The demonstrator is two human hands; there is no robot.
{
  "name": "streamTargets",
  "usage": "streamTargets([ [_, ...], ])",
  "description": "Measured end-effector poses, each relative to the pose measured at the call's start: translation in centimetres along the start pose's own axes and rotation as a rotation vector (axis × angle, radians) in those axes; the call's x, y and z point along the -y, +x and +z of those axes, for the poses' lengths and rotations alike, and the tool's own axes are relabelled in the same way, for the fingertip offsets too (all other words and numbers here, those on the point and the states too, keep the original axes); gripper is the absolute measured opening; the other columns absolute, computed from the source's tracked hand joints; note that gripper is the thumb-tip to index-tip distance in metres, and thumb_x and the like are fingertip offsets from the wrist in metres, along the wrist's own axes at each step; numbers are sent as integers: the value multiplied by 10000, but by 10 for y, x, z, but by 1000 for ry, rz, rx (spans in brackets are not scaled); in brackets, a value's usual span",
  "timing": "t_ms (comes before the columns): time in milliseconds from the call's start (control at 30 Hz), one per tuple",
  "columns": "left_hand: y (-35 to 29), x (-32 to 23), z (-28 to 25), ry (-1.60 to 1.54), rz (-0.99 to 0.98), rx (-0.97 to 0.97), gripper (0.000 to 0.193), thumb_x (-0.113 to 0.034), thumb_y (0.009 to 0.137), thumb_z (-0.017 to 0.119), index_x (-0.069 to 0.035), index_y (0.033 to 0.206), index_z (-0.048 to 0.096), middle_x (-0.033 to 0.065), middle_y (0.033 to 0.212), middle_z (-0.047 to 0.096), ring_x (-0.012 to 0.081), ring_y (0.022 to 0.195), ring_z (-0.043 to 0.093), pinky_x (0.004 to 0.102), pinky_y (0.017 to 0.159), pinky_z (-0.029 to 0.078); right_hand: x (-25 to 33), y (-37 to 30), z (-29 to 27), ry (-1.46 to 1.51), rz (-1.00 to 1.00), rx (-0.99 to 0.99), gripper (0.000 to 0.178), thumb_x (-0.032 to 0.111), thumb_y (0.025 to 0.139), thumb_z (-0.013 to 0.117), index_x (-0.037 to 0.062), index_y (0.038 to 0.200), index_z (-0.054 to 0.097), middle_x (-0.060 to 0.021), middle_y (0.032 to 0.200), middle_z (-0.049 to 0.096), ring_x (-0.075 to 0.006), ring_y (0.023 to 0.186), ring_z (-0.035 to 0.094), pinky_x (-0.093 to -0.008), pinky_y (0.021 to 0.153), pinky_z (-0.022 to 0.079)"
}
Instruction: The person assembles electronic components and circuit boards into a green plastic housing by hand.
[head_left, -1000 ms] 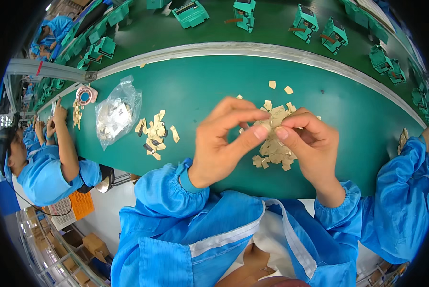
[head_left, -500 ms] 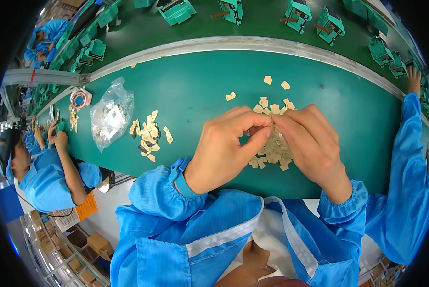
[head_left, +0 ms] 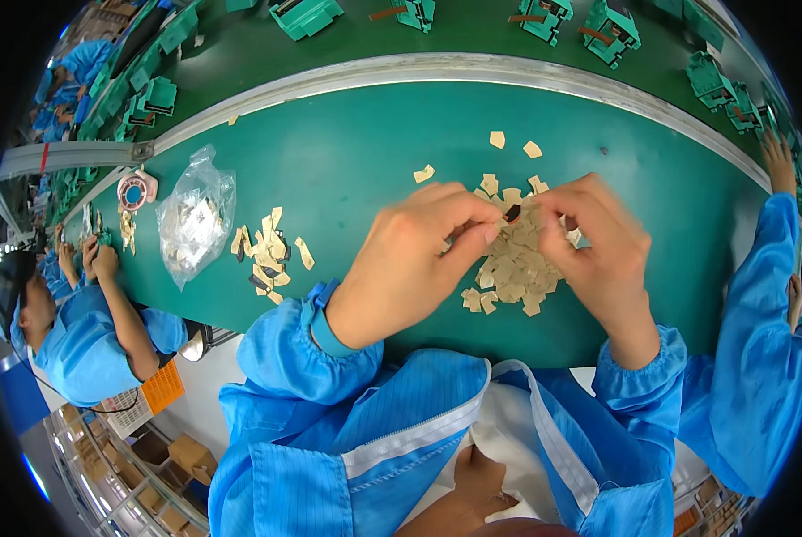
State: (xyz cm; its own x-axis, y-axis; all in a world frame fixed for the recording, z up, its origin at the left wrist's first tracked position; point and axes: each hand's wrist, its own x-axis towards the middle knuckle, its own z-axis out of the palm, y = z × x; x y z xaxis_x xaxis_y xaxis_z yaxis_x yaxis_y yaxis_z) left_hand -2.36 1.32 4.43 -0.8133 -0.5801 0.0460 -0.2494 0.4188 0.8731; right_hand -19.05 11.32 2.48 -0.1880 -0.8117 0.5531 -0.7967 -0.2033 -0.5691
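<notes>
My left hand [head_left: 414,251] pinches a small black piece [head_left: 512,213] between thumb and forefinger, above a loose pile of small cream-coloured pieces [head_left: 517,273] on the green work surface. Close to its right is my right hand [head_left: 602,255], fingers curled and slightly blurred by motion. Whatever its fingertips hold cannot be made out against the cream pieces behind. A few single cream pieces [head_left: 532,149] lie beyond the pile. Left of my left hand is a smaller heap of cream strips [head_left: 271,246] with some dark pieces among them.
A clear plastic bag [head_left: 195,224] with pale contents and a tape roll [head_left: 133,191] lie at the left. Behind a metal rail [head_left: 401,70], green housings [head_left: 611,34] stand on a belt. Co-workers in blue sit left [head_left: 97,331] and right [head_left: 755,331].
My hands have drawn apart, the right moving slightly right, and the black piece now shows at my left fingertips. The view has shifted slightly, and the housings on the belt appear further left.
</notes>
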Motion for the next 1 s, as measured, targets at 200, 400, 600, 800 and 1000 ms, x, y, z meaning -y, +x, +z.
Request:
streamTargets([
  [200,6,16,-8,-473,-236,102,164,-90,900,590,26,1003,643,16,875,560,87,801,531,231,674,450,-17,2,-19,124,62,287,116,-25,701,679,6,793,617,-79,689,553,-226,628,522,-306,567,442],
  [400,8,21,-10,-650,-194,155,277,-69,901,580,6,1157,505,29,875,551,90,819,523,234,730,440,-6,4,-11,641,513,225,104,68,803,680,3,875,643,-33,814,551,-120,694,516,-252,586,418],
  [600,7,21,-6,-727,-181,174,316,-55,878,608,-18,1169,493,25,880,554,104,802,517,250,751,434,-9,0,-8,985,717,425,134,82,863,648,-24,945,653,-18,847,582,-70,750,539,-217,635,441],
  [800,6,15,-1,303,490,-331,181,-62,713,741,-53,888,697,44,802,557,165,731,513,274,627,421,-8,-7,-2,1081,746,283,136,59,859,646,-40,951,659,-35,844,619,-71,757,558,-201,653,450],
  [1000,4,16,11,306,488,-326,263,-49,642,776,-64,897,715,22,727,551,183,673,485,289,561,400,-5,-7,-1,995,709,235,124,46,850,651,-31,943,678,-25,820,610,-64,727,538,-200,616,427],
])
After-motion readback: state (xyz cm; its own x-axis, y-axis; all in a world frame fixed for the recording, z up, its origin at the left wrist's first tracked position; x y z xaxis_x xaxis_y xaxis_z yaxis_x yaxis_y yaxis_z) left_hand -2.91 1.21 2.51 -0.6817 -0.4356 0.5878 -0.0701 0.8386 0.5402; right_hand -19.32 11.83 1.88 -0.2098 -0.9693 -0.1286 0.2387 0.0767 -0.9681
